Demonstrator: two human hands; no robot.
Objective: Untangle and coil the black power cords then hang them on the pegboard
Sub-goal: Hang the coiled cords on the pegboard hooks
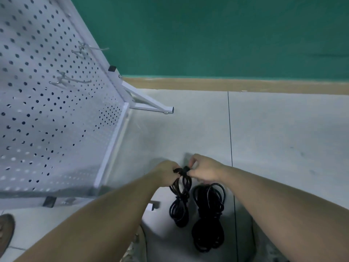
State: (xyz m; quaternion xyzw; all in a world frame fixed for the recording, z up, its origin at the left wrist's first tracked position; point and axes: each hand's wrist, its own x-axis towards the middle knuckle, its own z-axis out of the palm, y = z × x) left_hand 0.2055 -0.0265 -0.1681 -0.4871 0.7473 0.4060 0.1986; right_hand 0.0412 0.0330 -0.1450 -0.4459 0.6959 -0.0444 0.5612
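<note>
A: Where does the white perforated metal pegboard [56, 110] stand?

B: Up and left of both hands, its wire hooks [69, 80] bare.

A: And the black coiled power cord [180, 193]?

B: Hanging lengthwise downward. The left hand [167, 172] grips its top; the right hand [204, 170] pinches the wrap there. A second black cord bundle [208, 216] lies on the floor beneath. The left hand is nearer the hooks.

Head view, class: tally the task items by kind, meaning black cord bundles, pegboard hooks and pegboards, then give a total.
Black cord bundles: 2 (one held, one lying on the floor)
Pegboard hooks: 2 (upper, lower)
Pegboards: 1
Total: 5
</note>
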